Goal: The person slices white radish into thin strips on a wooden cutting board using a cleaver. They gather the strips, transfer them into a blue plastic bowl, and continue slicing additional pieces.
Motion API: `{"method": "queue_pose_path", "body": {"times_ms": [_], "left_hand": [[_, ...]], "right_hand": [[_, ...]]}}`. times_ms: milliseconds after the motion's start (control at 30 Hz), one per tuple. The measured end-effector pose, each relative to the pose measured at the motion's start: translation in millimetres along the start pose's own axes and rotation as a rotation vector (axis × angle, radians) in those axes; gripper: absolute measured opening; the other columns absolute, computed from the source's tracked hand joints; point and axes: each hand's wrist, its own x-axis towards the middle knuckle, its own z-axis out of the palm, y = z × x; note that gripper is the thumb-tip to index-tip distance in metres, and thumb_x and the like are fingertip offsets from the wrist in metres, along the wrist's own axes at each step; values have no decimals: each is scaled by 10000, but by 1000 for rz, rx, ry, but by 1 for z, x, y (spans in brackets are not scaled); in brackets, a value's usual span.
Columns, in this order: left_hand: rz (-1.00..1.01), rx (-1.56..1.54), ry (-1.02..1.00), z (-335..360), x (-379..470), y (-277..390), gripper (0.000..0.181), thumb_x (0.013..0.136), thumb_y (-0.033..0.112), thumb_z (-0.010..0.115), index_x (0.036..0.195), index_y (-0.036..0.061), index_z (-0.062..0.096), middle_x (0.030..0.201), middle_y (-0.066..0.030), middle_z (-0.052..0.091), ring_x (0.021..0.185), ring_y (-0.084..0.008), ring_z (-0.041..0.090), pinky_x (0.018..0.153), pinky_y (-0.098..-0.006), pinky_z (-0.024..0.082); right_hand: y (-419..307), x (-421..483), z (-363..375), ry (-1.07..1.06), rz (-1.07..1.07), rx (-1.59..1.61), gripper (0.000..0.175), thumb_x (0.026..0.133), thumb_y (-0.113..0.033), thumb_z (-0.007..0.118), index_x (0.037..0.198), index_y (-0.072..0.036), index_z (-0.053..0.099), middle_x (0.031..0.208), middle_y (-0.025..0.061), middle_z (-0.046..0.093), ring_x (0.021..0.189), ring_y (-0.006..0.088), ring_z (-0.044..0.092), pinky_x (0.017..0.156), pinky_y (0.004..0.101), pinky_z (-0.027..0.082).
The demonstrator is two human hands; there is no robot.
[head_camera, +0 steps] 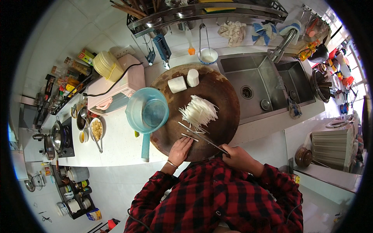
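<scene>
My right hand (pixel 234 155) grips a kitchen knife (pixel 204 139), seen nearly edge-on, whose blade reaches up and left over a round wooden chopping board (pixel 224 93). My left hand (pixel 179 150) lies on the board's near part, its fingertips at a thin white strip (pixel 190 137) left of the blade. Beyond the blade is a pile of white vegetable shreds (pixel 201 112), perhaps radish. Two peeled white chunks, one lying (pixel 177 84) and another beside it (pixel 193 78), are at the board's far side. Whether my left fingers press on more pieces is hidden.
A blue plastic dipper (pixel 147 110) overlaps the board's left edge. A steel double sink (pixel 242 70) is to the right. A small bowl (pixel 208 56) stands behind the board. Farther left are a pink box (pixel 116 84), a plate of chopped food (pixel 96 129), a ladle (pixel 93 135) and a hob (pixel 68 139).
</scene>
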Motion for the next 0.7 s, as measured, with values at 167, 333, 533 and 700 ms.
{"method": "queue_pose_path", "body": {"times_ms": [167, 333, 533, 700], "left_hand": [[-9, 0, -8, 0, 0, 1, 424, 797, 17, 625, 1221, 12, 611, 1210, -136, 611, 1133, -317, 565, 940, -402, 461], [-7, -5, -16, -3, 3, 3, 486, 762, -11, 614, 1247, 13, 594, 1231, -140, 600, 1125, -318, 564, 943, -407, 460], [-16, -18, -59, -4, 3, 2, 518, 753, -24, 608, 1269, 14, 575, 1244, -142, 587, 1135, -322, 551, 952, -415, 455], [-19, -31, -45, -3, 0, 1, 510, 747, -29, 613, 1256, 9, 583, 1233, -144, 592, 1133, -326, 551, 957, -418, 455]], "right_hand": [[0, 3, 1, -11, -12, -6, 309, 831, -100, 582, 1117, -29, 490, 764, 247, 614, 755, 449, 607, 646, 523, 473], [0, 6, 3, -22, -8, -18, 316, 832, -104, 580, 1130, -37, 497, 770, 248, 619, 756, 450, 613, 647, 519, 483], [0, 8, 4, -27, 31, 19, 311, 837, -102, 578, 1129, -48, 486, 764, 244, 620, 750, 453, 613, 643, 527, 481], [2, 10, 6, -23, 23, 15, 289, 839, -104, 575, 1111, -58, 487, 759, 242, 617, 747, 451, 614, 638, 527, 479]]}}
